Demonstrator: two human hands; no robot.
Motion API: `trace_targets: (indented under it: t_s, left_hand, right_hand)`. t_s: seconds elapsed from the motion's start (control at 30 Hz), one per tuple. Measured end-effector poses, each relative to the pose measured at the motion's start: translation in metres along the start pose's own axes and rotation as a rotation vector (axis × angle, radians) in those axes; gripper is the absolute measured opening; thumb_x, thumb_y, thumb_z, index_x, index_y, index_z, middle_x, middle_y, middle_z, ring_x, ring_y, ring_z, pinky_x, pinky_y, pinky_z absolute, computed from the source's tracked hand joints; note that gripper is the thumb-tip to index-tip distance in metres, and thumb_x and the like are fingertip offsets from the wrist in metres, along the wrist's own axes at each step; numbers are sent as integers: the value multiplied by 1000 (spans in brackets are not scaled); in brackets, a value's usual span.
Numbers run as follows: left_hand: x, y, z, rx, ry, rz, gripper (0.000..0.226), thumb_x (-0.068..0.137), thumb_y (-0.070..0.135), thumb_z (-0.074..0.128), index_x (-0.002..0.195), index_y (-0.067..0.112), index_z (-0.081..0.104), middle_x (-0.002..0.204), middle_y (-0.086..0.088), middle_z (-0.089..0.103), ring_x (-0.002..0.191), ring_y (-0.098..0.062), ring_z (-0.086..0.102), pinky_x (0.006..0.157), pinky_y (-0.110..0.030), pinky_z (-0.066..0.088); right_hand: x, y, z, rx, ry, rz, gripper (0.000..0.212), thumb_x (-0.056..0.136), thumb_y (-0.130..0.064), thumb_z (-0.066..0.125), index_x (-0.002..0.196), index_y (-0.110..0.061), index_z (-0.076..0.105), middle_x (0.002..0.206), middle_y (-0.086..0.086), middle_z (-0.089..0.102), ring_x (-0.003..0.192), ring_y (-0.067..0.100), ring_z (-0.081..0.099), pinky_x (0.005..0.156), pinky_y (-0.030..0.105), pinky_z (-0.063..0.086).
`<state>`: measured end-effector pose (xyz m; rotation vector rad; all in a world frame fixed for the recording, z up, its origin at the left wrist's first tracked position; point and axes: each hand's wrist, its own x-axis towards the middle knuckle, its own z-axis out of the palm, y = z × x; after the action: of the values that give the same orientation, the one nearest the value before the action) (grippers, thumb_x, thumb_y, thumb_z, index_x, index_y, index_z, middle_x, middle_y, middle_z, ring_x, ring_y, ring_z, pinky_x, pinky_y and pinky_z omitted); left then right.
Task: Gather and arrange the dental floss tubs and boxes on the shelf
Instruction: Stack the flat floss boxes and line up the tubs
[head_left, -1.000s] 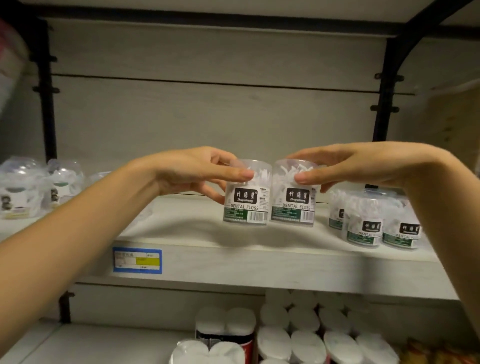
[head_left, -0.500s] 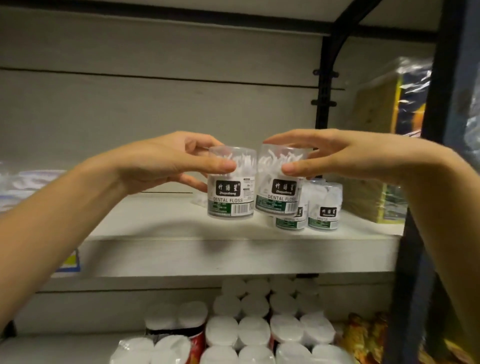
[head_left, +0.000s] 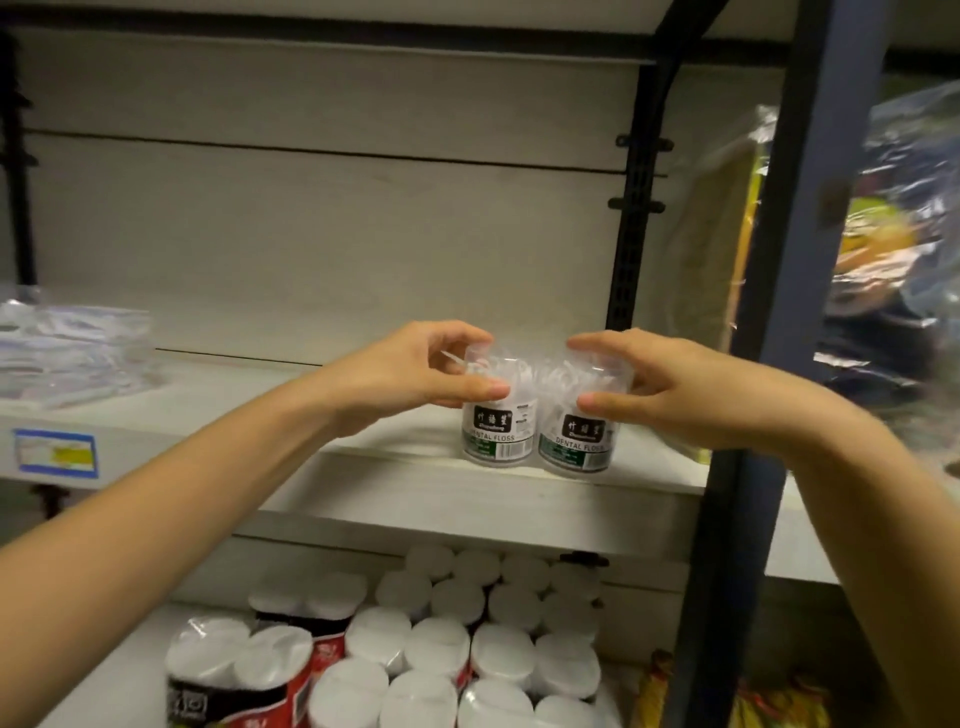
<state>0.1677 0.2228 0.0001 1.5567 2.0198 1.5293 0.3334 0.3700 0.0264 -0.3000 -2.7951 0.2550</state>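
Two clear dental floss tubs with black and green labels stand side by side at the right end of the white shelf (head_left: 395, 499), near its front edge. My left hand (head_left: 415, 369) grips the top of the left tub (head_left: 497, 434) between thumb and fingers. My right hand (head_left: 654, 384) grips the top of the right tub (head_left: 574, 447) the same way. Both tubs are upright and touch each other. Their bases seem to rest on the shelf board. Any tubs behind them are hidden.
A dark upright post (head_left: 769, 364) stands just right of my right hand, with plastic-wrapped goods (head_left: 893, 249) behind it. Clear packets (head_left: 67, 353) lie at the shelf's left end above a blue price tag (head_left: 54, 453). Wrapped white rolls (head_left: 467, 649) fill the shelf below.
Both hands carried the two tubs rightwards along the shelf and lowered them to the board at its right end. The tubs that stood there are now hidden behind the held pair.
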Motion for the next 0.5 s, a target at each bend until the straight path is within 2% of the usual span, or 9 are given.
trace_targets:
  t_s: [0.13,0.27,0.33,0.43,0.5]
  left_hand:
    - [5,-4,3,10,2,-29,56,80,14,67,132,11,47,103,-5,58,82,-6,57,63,-5,47]
    - [9,-10,5,63,-20,-45,57,81,19,67,133,15,45,101,5,56,88,-4,56,69,-2,46]
    - [10,-12,5,53,-36,-53,55,82,19,65,133,15,45,102,3,56,88,-6,57,68,-2,46]
    - [10,-16,3,54,-58,-83,55,83,23,64,134,19,44,118,-9,57,99,-12,58,77,-8,48]
    - [7,-16,2,89,-79,-104,59,83,29,64,137,22,41,127,-7,54,110,-12,56,84,-12,45]
  right_hand:
    - [8,2,2,-58,-22,2,59,91,-38,49,144,-30,25,147,-1,33,126,19,43,102,33,38]
    - [16,4,7,-85,-44,15,59,92,-34,49,144,-27,24,147,1,32,129,20,40,104,33,35]
    - [18,6,11,-88,-60,22,59,93,-34,48,145,-27,23,147,1,31,129,21,40,104,33,35]
    - [21,8,15,-114,-78,31,59,94,-35,44,147,-25,19,152,-1,24,133,20,36,107,33,31]
    - [18,7,16,-141,-91,54,63,94,-40,42,148,-25,13,156,-3,15,139,19,28,112,33,26]
